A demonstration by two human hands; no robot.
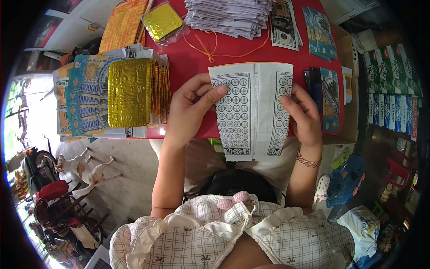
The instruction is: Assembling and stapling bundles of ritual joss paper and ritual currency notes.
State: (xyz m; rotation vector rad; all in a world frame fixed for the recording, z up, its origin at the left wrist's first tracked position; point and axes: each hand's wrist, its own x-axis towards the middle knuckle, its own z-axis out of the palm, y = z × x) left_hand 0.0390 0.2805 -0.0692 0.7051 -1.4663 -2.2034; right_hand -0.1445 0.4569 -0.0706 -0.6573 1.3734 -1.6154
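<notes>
Both my hands hold a pale joss paper sheet (265,116), printed with rows of small circles and an orange edge behind it. My left hand (190,110) pinches its left side, thumb on top. Along the right side my right hand (303,114) is closed on the same sheet. The paper is upright over the near edge of the red table (197,56), with a seam down its middle. Beside my left hand lies a fanned pile of blue paper notes (85,96), topped by a gold embossed block (129,92) and gold foil sheets (160,89).
At the back stands a thick stack of white papers (228,18), next to an orange cord (210,56). A wrapped gold square (162,22) and orange sheets (121,27) lie back left. More notes (330,98) are on the right. A dog (85,172) is on the floor at left.
</notes>
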